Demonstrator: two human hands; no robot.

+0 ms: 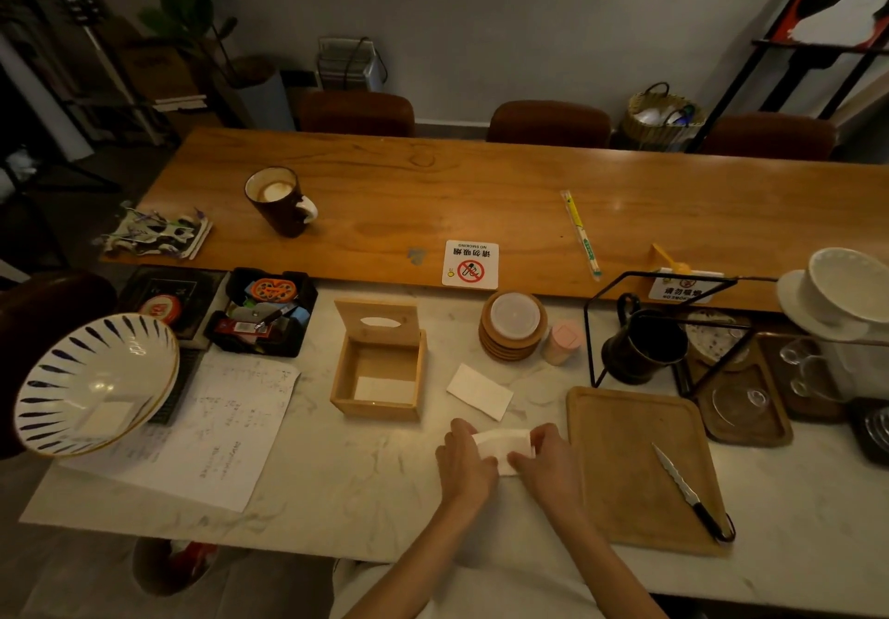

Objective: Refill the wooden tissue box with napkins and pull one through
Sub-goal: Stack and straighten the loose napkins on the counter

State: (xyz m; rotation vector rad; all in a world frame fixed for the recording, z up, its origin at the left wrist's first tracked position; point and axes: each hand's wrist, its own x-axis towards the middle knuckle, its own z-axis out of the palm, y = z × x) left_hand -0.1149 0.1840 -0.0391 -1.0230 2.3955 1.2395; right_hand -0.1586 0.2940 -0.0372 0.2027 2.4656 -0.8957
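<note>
Both hands, left (464, 462) and right (546, 457), pinch a white paper napkin (500, 447) flat on the marble desk (336, 484), likely folding it to fit the open, near-empty square wooden tissue box (380, 368) just beyond.

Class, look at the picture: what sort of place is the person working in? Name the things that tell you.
Probably a cafe or small restaurant, at its service counter. Clues: the no-smoking sign on the wooden table, a stack of coasters, and wrapped chopsticks. The hands fold a napkin near the open tissue box.
</note>
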